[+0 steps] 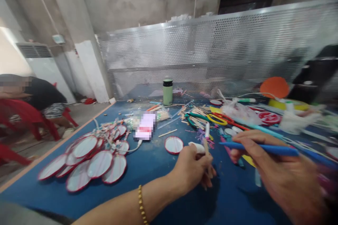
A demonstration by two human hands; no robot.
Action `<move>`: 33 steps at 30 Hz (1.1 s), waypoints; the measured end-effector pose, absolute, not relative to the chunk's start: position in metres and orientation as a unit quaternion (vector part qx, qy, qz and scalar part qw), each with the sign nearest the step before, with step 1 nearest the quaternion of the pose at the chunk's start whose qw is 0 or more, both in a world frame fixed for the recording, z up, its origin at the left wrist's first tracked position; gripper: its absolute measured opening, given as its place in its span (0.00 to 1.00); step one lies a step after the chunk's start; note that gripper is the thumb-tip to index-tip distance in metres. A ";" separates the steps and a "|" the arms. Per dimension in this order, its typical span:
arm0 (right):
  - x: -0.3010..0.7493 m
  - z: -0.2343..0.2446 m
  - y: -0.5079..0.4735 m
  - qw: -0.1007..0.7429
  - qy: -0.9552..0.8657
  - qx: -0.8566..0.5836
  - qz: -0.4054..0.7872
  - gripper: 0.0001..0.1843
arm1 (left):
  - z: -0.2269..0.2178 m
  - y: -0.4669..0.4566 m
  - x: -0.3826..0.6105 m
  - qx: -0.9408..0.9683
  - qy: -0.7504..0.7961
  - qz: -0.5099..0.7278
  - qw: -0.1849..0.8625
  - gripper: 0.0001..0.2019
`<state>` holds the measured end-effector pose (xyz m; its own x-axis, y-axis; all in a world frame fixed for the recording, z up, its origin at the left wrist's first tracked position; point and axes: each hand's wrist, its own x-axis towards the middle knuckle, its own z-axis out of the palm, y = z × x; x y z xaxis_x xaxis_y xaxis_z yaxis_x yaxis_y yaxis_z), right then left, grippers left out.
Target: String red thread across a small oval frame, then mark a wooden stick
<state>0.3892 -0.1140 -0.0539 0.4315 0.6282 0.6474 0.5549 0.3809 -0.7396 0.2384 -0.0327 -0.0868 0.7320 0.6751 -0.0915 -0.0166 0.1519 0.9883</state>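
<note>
My left hand (192,169) is closed around a thin wooden stick (205,146) that points up from the fist, with a small white piece beside the thumb. My right hand (274,168) is closed on a long blue stick (260,147) held level, its tip pointing left toward the wooden stick. Both hands hover over the blue table (148,172). A single white round disc with a red rim (173,145) lies just left of my left hand.
A pile of red-rimmed white oval fans (87,160) lies at the left. A green bottle (167,92) stands at the back, by a perforated metal screen (211,56). Loose sticks, coloured rings (216,119) and plastic bags clutter the right. Someone sits at the far left on red chairs (23,116).
</note>
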 end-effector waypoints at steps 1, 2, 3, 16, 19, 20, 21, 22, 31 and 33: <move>0.391 -0.055 -0.116 0.651 -0.526 -0.544 0.060 0.13 | -0.087 -0.035 0.239 0.605 0.274 0.253 0.703 0.08; 0.393 -0.056 -0.118 0.671 -0.524 -0.519 0.077 0.13 | -0.086 -0.037 0.240 0.613 0.274 0.259 0.695 0.10; 0.395 -0.057 -0.121 0.685 -0.524 -0.497 0.099 0.12 | -0.086 -0.039 0.240 0.619 0.275 0.265 0.686 0.11; 0.390 -0.060 -0.131 0.742 -0.521 -0.394 0.148 0.15 | -0.078 -0.057 0.238 0.633 0.316 0.261 0.657 0.12; 0.395 -0.063 -0.135 0.755 -0.500 -0.421 0.062 0.14 | -0.078 -0.054 0.238 0.628 0.302 0.289 0.656 0.12; 0.395 -0.062 -0.136 0.763 -0.481 -0.430 0.033 0.14 | -0.078 -0.053 0.237 0.628 0.299 0.300 0.653 0.12; 0.395 -0.061 -0.137 0.770 -0.462 -0.440 0.010 0.13 | -0.077 -0.052 0.237 0.628 0.299 0.311 0.647 0.11; 0.394 -0.059 -0.138 0.776 -0.443 -0.448 -0.003 0.13 | -0.077 -0.050 0.236 0.629 0.300 0.318 0.643 0.11; 0.381 -0.058 -0.136 0.688 -0.514 -0.512 0.025 0.09 | -0.083 -0.052 0.238 0.633 0.297 0.283 0.657 0.14; 0.379 -0.060 -0.138 0.670 -0.529 -0.519 0.039 0.09 | -0.083 -0.053 0.238 0.633 0.294 0.279 0.659 0.16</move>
<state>0.3785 -0.1375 -0.0597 0.4369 0.6008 0.6694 0.4968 0.4592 -0.7364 0.2377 -0.0530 -0.0827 0.6708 0.7409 -0.0341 0.0043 0.0421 0.9991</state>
